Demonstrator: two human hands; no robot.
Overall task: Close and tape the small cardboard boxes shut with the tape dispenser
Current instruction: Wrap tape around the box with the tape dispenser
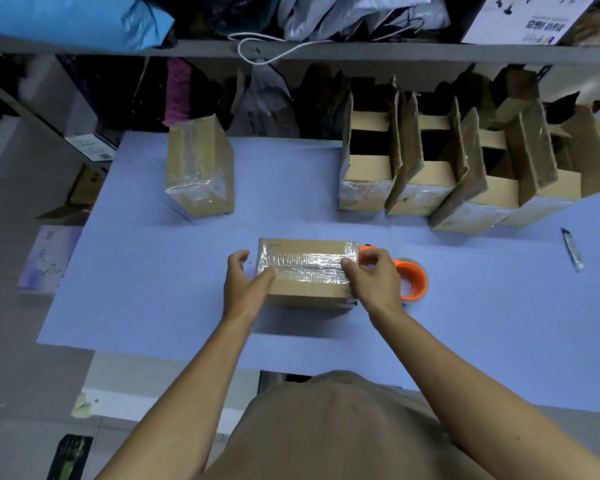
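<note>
The person's torso and both forearms fill the near edge of the view, reaching over the counter (153,306). The left hand (246,285) rests against the left end of the closed box (305,271), fingers loosely spread, thumb on the taped top; its grip is wide and holds nothing. The right hand (371,275) sits at the right end, fingers curled at the tape end; whether that grip pinches the tape or only presses it cannot be told. The orange tape dispenser (413,278) lies on the counter just beside the box, partly behind the right hand.

Judged step: smoothing the clear strip along the top seam. The next move likely calls for pressing both tape ends down the box sides, then setting this box aside.

One sealed box (201,171) stands at far left. The open boxes (447,168) line the far right. A knife (573,249) lies near the right edge. Bare counter lies between the near box and both groups.
</note>
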